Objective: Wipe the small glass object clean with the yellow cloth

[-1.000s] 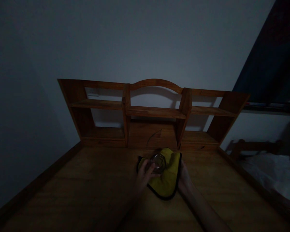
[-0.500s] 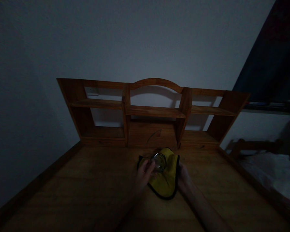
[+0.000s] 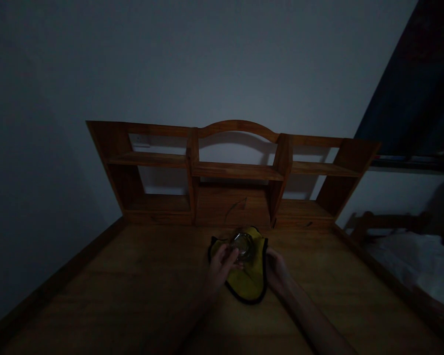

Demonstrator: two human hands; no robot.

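In the dim head view, my left hand [image 3: 222,264] is closed on the near left side of a round clear glass dish [image 3: 241,245], thumb over its rim. Behind and under the glass spreads a yellow cloth with black edging [image 3: 249,286]. My right hand [image 3: 276,268] grips the right edge of this cloth, with its fingertips partly hidden at the black border. Both hands are above the middle of the wooden desk [image 3: 151,286]. Whether the cloth touches the desk I cannot tell.
A wooden shelf unit [image 3: 238,170] with several compartments stands along the back of the desk against the wall [image 3: 222,64]. Raised wooden edges run down both sides. Off to the right are a dark window [image 3: 414,93] and white bedding [image 3: 418,264].
My right hand and the cloth's right edge have shifted slightly left, closer to the glass. The glass has moved a little left and tilted slightly in my left hand.
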